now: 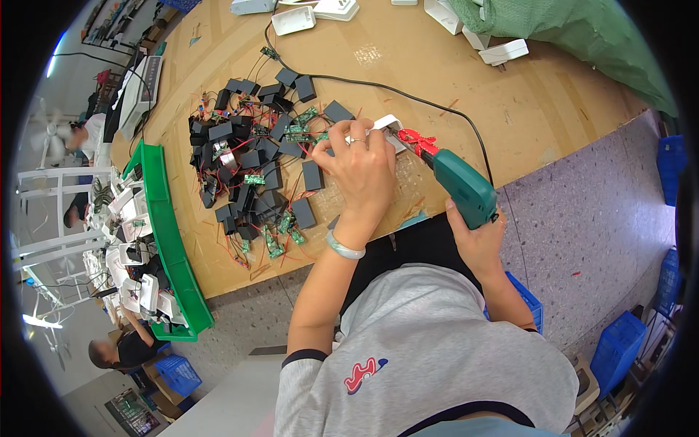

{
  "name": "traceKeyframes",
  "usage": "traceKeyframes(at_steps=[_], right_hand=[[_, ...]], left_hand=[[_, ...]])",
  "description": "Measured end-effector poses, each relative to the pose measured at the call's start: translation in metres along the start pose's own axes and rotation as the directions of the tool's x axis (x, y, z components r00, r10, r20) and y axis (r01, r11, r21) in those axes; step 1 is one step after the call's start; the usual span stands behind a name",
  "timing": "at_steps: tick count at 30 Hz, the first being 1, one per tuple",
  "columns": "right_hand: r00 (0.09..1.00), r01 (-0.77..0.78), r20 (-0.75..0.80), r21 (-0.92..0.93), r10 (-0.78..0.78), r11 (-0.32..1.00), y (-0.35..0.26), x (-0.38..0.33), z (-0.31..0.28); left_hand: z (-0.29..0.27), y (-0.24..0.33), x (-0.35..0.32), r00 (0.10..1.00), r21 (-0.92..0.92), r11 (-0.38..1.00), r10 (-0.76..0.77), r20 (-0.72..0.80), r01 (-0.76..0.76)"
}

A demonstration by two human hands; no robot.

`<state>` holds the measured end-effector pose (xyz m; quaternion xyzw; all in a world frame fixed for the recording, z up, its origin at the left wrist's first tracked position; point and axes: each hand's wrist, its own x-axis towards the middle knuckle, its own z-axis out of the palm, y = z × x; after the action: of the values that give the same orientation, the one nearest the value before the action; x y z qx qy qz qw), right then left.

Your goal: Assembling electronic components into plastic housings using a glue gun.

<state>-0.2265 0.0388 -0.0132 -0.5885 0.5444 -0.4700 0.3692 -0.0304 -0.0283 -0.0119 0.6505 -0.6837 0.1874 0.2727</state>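
Note:
My left hand (360, 171) is closed on a small white plastic casing (386, 125) near the table's front edge, its fingers pinching the side. My right hand (477, 237) grips a green pistol-shaped tool (464, 186) by its rear end. Red wrapping covers the tool's nose, which points at the casing and lies close against it; whether they touch I cannot tell. Left of my left hand spreads a heap of black rectangular blocks (244, 156) with red wires. Among them lie small green circuit boards (297, 133).
A black cable (408, 93) curves across the brown table (553, 116). White casings (504, 52) lie at the far side beside a green cloth (575, 33). A green crate (164, 240) full of white parts stands left. Blue crates (619, 349) stand right. Other people are at the left.

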Motion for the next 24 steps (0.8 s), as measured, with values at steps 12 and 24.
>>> traceKeyframes(at_steps=[12, 24], right_hand=[[0.999, -0.032, 0.007, -0.009, 0.032, 0.999, -0.0061, -0.0028, -0.0066], [0.999, -0.027, 0.035, -0.004, 0.027, 1.000, -0.0034, -0.0007, -0.0026]], left_hand=[[-0.0002, -0.0012, 0.0006, 1.000, 0.012, 1.000, -0.005, 0.006, 0.005], [0.0007, 0.0000, 0.0011, 1.000, 0.016, 1.000, -0.003, 0.000, 0.003]])
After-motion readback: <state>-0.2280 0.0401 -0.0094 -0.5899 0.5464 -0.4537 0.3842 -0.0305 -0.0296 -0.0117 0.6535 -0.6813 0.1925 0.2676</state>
